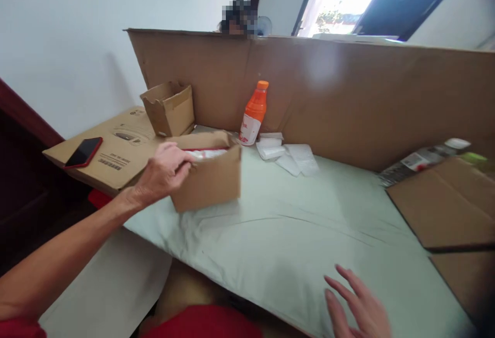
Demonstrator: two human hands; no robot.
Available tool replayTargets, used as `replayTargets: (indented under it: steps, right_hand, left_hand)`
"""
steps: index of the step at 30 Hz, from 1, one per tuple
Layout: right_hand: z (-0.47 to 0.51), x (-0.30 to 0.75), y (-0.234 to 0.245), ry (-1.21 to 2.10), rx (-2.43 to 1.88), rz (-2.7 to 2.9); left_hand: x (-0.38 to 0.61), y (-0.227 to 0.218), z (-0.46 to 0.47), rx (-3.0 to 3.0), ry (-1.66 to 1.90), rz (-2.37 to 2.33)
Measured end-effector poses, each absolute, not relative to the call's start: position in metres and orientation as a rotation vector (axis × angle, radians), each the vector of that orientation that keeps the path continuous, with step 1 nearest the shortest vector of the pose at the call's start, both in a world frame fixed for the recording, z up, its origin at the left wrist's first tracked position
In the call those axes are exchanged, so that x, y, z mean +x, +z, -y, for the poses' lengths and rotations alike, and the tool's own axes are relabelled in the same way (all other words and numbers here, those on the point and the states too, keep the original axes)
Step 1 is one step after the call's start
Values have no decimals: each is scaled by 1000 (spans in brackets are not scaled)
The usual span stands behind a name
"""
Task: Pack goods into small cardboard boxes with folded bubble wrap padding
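- Left hand (166, 168) covers left rim of near carton (212, 186); carton blurred.
- White-and-red contents (209, 154) mostly below rim, can't ID.
- Right hand (359, 307) blurred, wrist off bottom edge.
- Orange bottle (256, 110): label unreadable.
- Clear bottle (408, 165) partly behind cardboard box (444, 204), which runs off right edge.
- Person (236, 18): body behind cardboard partition (348, 96), head pixelated.

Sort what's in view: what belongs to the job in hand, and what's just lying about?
Likely the job:
front cardboard box, left hand on its rim
white contents inside
perhaps the translucent packets

Likely just lying about:
phone
orange bottle
clear bottle
rear cardboard box
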State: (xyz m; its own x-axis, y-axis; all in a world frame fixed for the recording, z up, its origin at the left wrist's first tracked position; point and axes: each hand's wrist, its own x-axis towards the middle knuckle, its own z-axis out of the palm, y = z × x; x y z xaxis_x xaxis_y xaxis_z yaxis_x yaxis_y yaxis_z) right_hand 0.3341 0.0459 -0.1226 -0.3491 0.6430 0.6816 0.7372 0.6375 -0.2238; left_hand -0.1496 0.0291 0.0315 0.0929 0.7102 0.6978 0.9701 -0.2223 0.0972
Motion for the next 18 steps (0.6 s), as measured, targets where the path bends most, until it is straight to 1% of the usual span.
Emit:
replayTargets:
  steps: [3,6,8,10,13,16,18]
  right_hand:
    - [-38,302,-105,-88,-1086,2163]
    - [-30,291,-104,25,-1112,2208]
    - [-24,291,-107,132,-1126,2231]
    - [-18,292,-112,253,-1149,2245]
    - [-13,292,-121,394,-1183,2242]
    - [-14,292,-134,476,-1194,2241]
    - [-15,291,-143,501,-1175,2229]
  left_hand:
    - [-90,22,-17,-2307,-1024,1425]
    - [-49,17,0,-2511,-1070,1256]
    - [-38,16,12,-2535,-1087,1178]
    - [-39,10,24,-2442,-1150,1209]
    - [-52,-16,35,-2122,-1370,1595]
    - [-68,-63,32,-1926,-1494,2176]
    - [-71,-95,25,-1901,-1548,2454]
